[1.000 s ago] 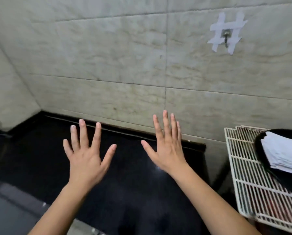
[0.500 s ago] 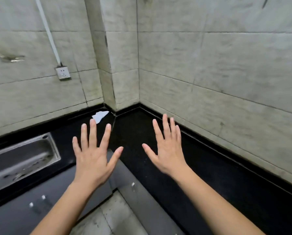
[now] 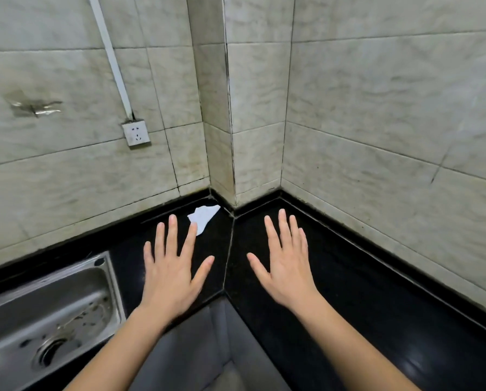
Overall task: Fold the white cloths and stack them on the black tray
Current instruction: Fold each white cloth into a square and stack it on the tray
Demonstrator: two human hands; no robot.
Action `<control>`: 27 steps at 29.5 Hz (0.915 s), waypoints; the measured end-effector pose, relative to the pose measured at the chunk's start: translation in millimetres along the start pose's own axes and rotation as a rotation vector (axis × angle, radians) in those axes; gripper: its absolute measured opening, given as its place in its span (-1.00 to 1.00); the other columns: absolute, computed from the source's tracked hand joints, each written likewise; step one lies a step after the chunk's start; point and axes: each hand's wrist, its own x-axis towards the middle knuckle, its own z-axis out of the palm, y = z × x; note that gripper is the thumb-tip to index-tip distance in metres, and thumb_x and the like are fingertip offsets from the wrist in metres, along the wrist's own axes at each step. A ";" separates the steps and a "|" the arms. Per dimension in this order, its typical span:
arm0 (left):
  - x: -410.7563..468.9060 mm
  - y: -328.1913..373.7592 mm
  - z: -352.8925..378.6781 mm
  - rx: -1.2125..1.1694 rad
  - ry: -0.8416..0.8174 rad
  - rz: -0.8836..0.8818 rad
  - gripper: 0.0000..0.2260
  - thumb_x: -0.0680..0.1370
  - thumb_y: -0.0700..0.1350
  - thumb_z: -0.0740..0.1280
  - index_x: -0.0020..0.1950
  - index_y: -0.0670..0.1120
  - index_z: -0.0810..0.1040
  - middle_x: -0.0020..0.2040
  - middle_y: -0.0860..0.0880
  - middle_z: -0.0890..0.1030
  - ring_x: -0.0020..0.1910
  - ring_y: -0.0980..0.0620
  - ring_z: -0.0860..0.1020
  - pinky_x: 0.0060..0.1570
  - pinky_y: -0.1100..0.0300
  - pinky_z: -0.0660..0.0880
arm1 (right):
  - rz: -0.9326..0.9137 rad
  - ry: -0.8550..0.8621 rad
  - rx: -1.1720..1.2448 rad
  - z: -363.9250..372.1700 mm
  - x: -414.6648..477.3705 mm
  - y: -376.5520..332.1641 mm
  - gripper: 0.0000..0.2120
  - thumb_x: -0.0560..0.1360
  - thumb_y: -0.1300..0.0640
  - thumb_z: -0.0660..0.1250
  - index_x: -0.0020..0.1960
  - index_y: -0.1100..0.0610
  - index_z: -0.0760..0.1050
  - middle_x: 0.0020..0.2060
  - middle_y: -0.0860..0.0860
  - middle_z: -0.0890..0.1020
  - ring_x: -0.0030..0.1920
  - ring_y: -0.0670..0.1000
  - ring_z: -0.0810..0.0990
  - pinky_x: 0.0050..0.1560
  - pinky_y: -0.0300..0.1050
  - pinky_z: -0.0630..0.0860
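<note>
A small crumpled white cloth [image 3: 203,216] lies on the black countertop [image 3: 335,277] in the inner corner, close to the tiled wall. My left hand [image 3: 171,266] is held flat with fingers spread, just in front of the cloth; its fingertips overlap the cloth's near edge in the picture. My right hand [image 3: 288,263] is spread the same way over the right-hand run of the counter. Neither hand holds anything. The black tray and the stacked cloths are out of view.
A steel sink [image 3: 47,320] is set into the counter at the lower left. A wall socket [image 3: 136,133] with a white cable duct sits on the left wall. Tiled walls close the corner, and the counter's inner edge drops to the floor between my forearms.
The view has swung left from the wire rack and tray to the counter corner. The sink and white cloth have come into view, and both spread hands now sit nearer the cloth.
</note>
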 end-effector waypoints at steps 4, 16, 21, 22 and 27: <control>72.2 -21.3 17.8 -0.021 0.008 -0.006 -0.31 0.56 0.37 -0.10 0.62 0.09 -0.07 0.62 -0.09 -0.19 0.59 -0.13 -0.17 0.48 -0.22 0.06 | -0.014 0.002 -0.001 20.6 76.8 2.5 -0.25 0.61 -0.28 0.05 0.63 0.06 -0.13 0.61 0.11 -0.18 0.60 0.13 -0.25 0.58 0.14 -0.13; 208.9 -96.2 136.2 -0.206 -0.389 -0.224 -0.34 0.60 0.31 0.01 0.62 0.02 0.01 0.62 -0.09 0.04 0.59 -0.08 -0.02 0.48 -0.10 0.16 | 0.003 -0.317 -0.020 144.0 220.6 17.9 -0.28 0.63 -0.24 0.05 0.63 0.05 -0.14 0.62 0.09 -0.11 0.61 0.14 -0.19 0.57 0.09 -0.11; 278.8 -129.0 204.3 -0.218 -0.518 -0.244 -0.35 0.62 0.29 0.03 0.61 -0.03 0.07 0.60 -0.11 0.10 0.58 -0.11 0.05 0.45 -0.13 0.21 | 0.051 -0.516 -0.044 213.1 279.8 33.5 -0.29 0.64 -0.19 0.09 0.63 0.07 -0.12 0.62 0.10 -0.08 0.61 0.14 -0.14 0.59 0.09 -0.02; 292.6 -135.0 219.1 -0.237 -0.543 -0.264 -0.36 0.62 0.28 0.04 0.60 -0.04 0.09 0.59 -0.12 0.12 0.57 -0.12 0.08 0.44 -0.13 0.22 | 0.057 -0.543 -0.047 229.3 292.4 35.1 -0.30 0.64 -0.17 0.09 0.63 0.07 -0.11 0.62 0.10 -0.07 0.61 0.14 -0.12 0.58 0.10 0.00; 349.6 -166.2 291.8 -0.267 -0.577 -0.354 -0.48 0.63 0.21 0.09 0.45 -0.10 0.36 0.37 -0.14 0.44 0.33 -0.13 0.41 0.21 -0.02 0.42 | 0.038 -0.624 -0.030 318.8 362.1 22.4 -0.39 0.66 -0.04 0.09 0.62 0.08 -0.04 0.61 0.10 0.03 0.60 0.13 0.00 0.55 0.08 0.13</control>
